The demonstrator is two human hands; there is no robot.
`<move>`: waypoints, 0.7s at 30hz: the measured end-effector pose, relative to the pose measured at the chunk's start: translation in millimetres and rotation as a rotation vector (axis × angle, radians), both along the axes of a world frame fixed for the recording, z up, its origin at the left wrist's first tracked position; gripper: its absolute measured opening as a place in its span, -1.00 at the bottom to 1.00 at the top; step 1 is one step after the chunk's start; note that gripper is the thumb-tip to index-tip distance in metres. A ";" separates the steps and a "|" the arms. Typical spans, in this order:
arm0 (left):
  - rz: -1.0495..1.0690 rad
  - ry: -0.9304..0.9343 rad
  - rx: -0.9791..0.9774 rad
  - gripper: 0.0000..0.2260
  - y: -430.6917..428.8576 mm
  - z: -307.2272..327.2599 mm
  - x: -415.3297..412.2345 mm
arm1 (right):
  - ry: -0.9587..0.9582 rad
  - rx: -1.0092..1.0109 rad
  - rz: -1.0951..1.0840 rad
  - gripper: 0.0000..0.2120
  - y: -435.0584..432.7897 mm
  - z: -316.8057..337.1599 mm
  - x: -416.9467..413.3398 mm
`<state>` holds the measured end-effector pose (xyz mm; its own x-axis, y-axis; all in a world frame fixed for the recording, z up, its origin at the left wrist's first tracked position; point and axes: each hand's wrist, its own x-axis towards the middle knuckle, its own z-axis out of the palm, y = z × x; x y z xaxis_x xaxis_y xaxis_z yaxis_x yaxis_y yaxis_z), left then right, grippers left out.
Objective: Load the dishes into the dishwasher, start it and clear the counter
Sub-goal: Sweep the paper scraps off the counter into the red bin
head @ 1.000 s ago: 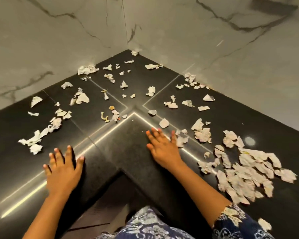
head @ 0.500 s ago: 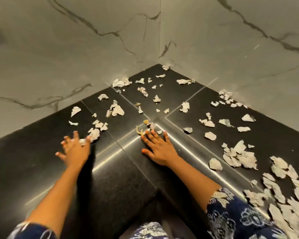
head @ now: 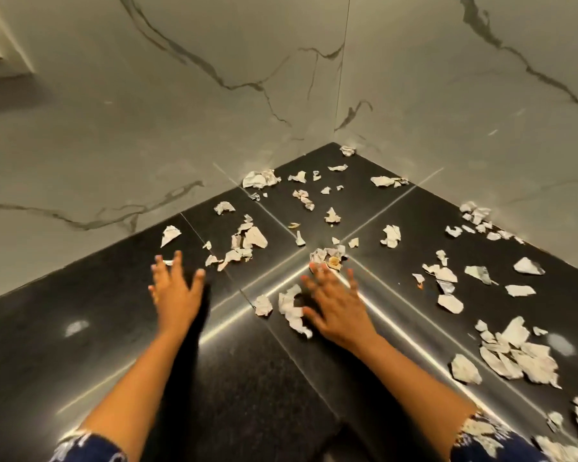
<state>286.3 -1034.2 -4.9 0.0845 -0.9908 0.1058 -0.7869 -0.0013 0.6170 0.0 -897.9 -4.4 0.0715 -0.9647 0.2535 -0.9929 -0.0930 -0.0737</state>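
Black stone counter (head: 90,368), corner section, strewn with torn paper scraps (head: 249,240). The left hand (head: 177,290) and right hand (head: 339,310) are shown open with fingers spread, nothing gripped; a crumpled clump (head: 326,255) lies just beyond the right fingertips, towards the corner, and further pieces touch that hand's thumb side. The right hand is judged nearer for the next sweep.

Both arms reach forward, left hand (head: 176,290) and right hand (head: 336,306) spread flat.
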 end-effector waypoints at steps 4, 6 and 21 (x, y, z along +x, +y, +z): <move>0.170 -0.042 0.100 -0.42 -65.4 7.2 32.7 | 0.077 0.192 0.117 -0.45 -55.6 4.5 39.7; 0.116 -0.120 0.171 -0.43 -92.2 6.5 32.2 | 0.059 0.276 0.039 -0.34 -79.4 10.5 30.7; -0.602 0.261 0.314 -0.13 -5.8 20.9 -110.4 | -0.127 0.157 -0.459 -0.38 -9.2 16.2 -91.8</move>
<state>175.9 -1040.0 16.0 -0.5016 -0.8536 -0.1405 -0.5343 0.1779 0.8263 -91.8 -907.2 11.7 -0.3911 -0.9166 0.0824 -0.9112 0.3731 -0.1747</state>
